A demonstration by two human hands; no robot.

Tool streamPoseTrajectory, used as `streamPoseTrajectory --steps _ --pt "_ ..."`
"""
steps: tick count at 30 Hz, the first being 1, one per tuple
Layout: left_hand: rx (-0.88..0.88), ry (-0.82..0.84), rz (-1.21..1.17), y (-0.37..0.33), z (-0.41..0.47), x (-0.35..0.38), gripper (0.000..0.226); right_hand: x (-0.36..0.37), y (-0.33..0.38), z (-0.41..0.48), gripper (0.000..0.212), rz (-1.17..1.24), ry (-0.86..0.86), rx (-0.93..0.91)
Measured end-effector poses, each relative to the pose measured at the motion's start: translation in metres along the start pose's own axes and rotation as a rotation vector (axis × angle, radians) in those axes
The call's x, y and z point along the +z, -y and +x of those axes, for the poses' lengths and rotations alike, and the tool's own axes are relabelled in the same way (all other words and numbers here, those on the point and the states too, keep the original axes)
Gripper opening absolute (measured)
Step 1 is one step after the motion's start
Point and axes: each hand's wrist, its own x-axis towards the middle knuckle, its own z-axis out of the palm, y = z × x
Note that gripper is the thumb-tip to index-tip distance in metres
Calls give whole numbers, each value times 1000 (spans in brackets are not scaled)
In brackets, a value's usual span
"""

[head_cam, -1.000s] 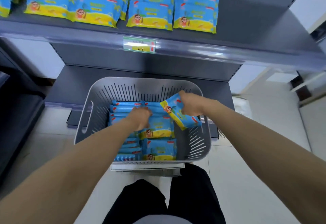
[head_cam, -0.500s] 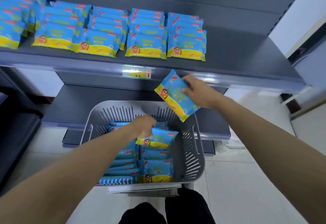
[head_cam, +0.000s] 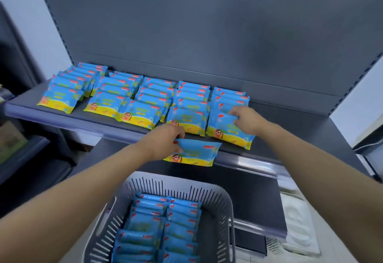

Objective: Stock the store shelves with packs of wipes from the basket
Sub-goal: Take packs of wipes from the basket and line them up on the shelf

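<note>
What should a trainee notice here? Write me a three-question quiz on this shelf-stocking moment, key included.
1. True or false: the left hand holds nothing.
2. The right hand holds a wipes pack lying where? A) at the front of the rightmost shelf row B) in the basket C) on the floor
3. Fill in: the unstocked packs lie in the grey ____ below the shelf.
Key: 1 false, it grips a second wipes pack in front of the shelf edge. 2 A. 3 basket.
</note>
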Motion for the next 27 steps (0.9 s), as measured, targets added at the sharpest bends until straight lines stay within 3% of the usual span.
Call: streamPoseTrajectory --steps 5,10,19,27 --pt "-81 -70 -1 6 14 -13 28 20 -4 23 48 -98 64 -41" --pt "-155 -106 14 8 27 -18 24 15 -10 42 44 -260 -40 -57" --pt "-222 -90 -83 11 54 -30 29 9 -10 48 56 -206 -123 -72" --pt "-242 -69 -161 38 88 -22 33 5 -5 17 40 -131 -216 -86"
